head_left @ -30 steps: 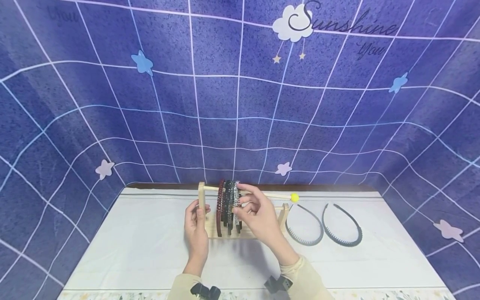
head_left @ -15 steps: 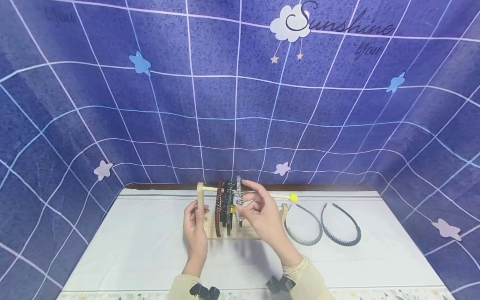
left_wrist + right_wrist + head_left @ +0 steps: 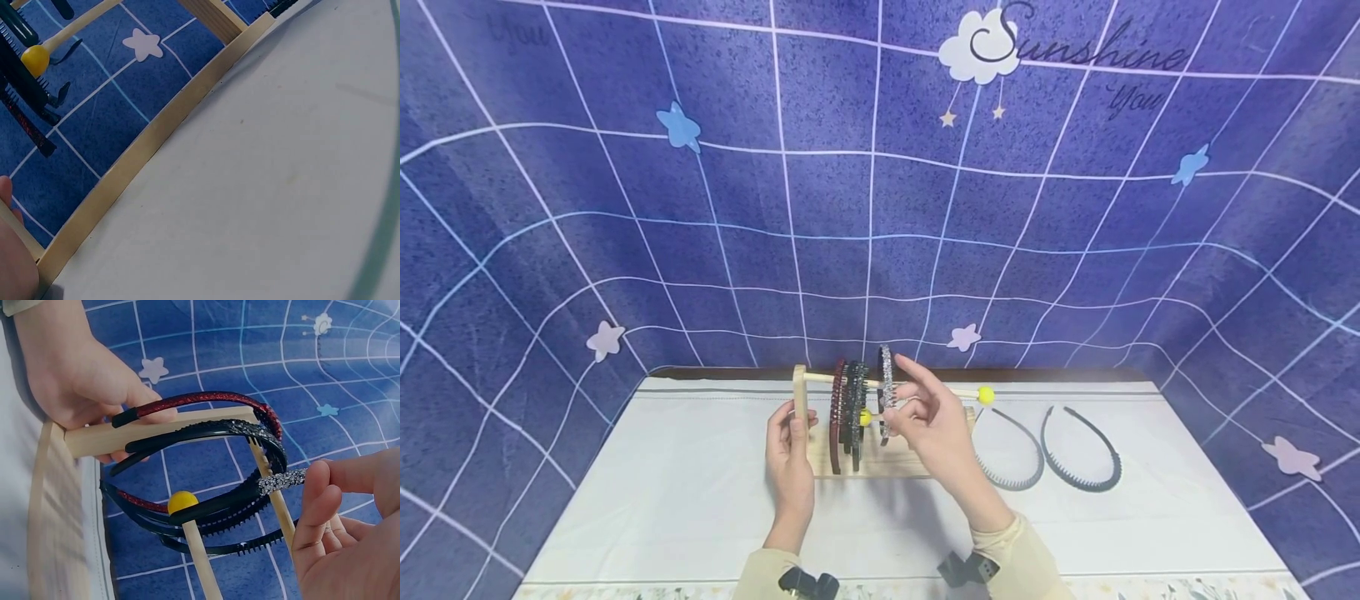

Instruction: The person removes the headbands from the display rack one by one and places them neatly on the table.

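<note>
Head view: gridded blue-purple fabric backdrop (image 3: 737,192) above a pale wooden stand (image 3: 887,468)

We see the backdrop, printed with stars and a cloud, rising behind a white cloth-covered table (image 3: 647,492). The stand sits on this table, near the far edge.

Our left hand (image 3: 790,458) curls its fingers round the upright post (image 3: 801,387) at the stand's left end. Our right hand (image 3: 934,429) holds a narrow pinch, thumb and fingers closed on a curved silver-glitter headband with dark ends (image 3: 281,481). That headband is by the upper rod, apart from the hanging ones; our fingers hide part of it, so we cannot tell whether it loops the rod.

Near the post, a dark red glitter headband (image 3: 835,417) and several black toothed headbands (image 3: 857,408) hang over the pale wooden upper rod (image 3: 820,378). Right of the stand, a grey toothed headband (image 3: 1015,486) and a black toothed headband (image 3: 1116,471) lie side by side on the table.

Smallest are two round yellow balls: one (image 3: 986,396) tips the upper rod, the other (image 3: 182,501) tips a lower rod, just beside the hanging headbands.
</note>
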Tool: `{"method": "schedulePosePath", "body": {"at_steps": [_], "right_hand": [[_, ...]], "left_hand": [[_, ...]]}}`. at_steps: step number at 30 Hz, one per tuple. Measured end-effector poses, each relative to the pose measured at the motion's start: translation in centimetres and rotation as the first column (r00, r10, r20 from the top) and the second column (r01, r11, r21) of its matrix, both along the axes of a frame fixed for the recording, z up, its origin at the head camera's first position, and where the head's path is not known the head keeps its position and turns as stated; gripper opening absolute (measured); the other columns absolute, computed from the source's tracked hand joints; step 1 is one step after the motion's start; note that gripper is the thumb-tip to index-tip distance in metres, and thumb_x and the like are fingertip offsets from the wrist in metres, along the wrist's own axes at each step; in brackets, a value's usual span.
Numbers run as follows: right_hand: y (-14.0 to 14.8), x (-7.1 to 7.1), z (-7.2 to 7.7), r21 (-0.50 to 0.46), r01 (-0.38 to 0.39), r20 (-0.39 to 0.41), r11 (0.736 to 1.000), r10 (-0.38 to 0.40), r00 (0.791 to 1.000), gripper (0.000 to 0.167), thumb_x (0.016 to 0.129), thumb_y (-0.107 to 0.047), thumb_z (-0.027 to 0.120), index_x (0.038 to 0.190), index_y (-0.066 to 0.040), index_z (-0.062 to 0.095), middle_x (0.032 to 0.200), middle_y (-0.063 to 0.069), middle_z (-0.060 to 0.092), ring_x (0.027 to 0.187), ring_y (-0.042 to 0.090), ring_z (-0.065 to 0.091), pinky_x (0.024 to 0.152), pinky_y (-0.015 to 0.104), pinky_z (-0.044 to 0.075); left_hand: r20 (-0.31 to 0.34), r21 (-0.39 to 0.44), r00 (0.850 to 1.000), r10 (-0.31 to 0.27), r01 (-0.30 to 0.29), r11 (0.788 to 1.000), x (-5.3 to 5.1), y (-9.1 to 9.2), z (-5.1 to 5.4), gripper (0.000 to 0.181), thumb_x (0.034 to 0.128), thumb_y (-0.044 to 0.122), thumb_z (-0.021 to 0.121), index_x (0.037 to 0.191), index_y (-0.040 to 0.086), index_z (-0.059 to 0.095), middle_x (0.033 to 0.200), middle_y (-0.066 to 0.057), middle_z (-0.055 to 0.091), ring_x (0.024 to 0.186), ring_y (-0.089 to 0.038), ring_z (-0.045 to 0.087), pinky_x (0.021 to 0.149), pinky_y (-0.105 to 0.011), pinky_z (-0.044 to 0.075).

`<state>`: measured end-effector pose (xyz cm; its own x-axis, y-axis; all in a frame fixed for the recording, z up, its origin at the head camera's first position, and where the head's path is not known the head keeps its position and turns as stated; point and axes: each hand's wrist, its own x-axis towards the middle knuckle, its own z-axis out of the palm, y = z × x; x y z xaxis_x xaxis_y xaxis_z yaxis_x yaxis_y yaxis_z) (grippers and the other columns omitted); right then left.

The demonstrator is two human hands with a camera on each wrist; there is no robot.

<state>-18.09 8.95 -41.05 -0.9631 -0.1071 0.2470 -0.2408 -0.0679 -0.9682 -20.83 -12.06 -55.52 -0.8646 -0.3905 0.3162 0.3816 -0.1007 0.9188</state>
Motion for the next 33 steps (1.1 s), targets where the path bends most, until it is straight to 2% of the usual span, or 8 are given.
{"method": "schedulePosePath", "body": {"at_steps": [5,12,19,27,33], "right_hand": [[0.4,0.0,0.1,0.012,0.005,-0.003,1.0,-0.005,1.0,0.078,0.091,0.014,0.076,0.163,-0.007,0.053,0.11,0.014,0.072,0.07,0.01,0.07,0.051,0.016,0.044],[0.8,-0.1,0.2,0.001,-0.009,-0.038,1.0,0.009,0.999,0.077,0.091,0.013,0.076,0.163,-0.008,0.054,0.109,0.014,0.071,0.071,0.011,0.071,0.051,0.016,0.045],[1.0,-0.3,0.1,-0.018,-0.018,-0.07,1.0,0.016,0.997,0.076,0.092,0.013,0.075,0.162,-0.005,0.054,0.108,0.012,0.07,0.072,0.009,0.07,0.05,0.016,0.046],[1.0,-0.7,-0.3,-0.02,-0.013,-0.071,1.0,0.012,0.997,0.077,0.091,0.015,0.073,0.163,-0.004,0.053,0.11,0.019,0.071,0.072,0.009,0.069,0.05,0.015,0.045],[1.1,-0.9,-0.4,-0.031,-0.004,-0.091,1.0,0.001,0.996,0.078,0.09,0.015,0.073,0.163,-0.004,0.052,0.108,0.013,0.071,0.074,0.01,0.071,0.051,0.016,0.047]], "left_hand": [[-0.01,0.009,1.0,0.001,-0.001,1.0,0.0,0.0,0.0,0.035,0.1218,0.02,0.044,0.152,0.005,0.054,0.125,-0.013,0.07,0.121,-0.022,0.069,0.113,-0.021,0.051],[0.011,0.001,1.0,-0.005,0.005,1.0,0.0,0.0,0.1,0.036,0.1219,0.022,0.044,0.152,0.005,0.053,0.127,-0.018,0.069,0.124,-0.027,0.068,0.114,-0.021,0.05],[0.023,-0.001,1.0,-0.002,0.002,1.0,0.1,0.0,0.1,0.036,0.122,0.022,0.043,0.153,0.006,0.053,0.126,-0.011,0.07,0.122,-0.023,0.069,0.114,-0.021,0.05],[0.033,-0.005,0.999,0.0,0.0,1.0,0.1,0.0,-0.2,0.038,0.1221,0.024,0.043,0.154,0.006,0.052,0.129,-0.019,0.069,0.125,-0.026,0.068,0.114,-0.019,0.049],[0.044,-0.002,0.999,-0.008,0.008,1.0,0.0,-0.1,-0.1,0.038,0.1221,0.026,0.043,0.154,0.008,0.052,0.131,-0.021,0.068,0.126,-0.026,0.067,0.115,-0.019,0.048]]}}
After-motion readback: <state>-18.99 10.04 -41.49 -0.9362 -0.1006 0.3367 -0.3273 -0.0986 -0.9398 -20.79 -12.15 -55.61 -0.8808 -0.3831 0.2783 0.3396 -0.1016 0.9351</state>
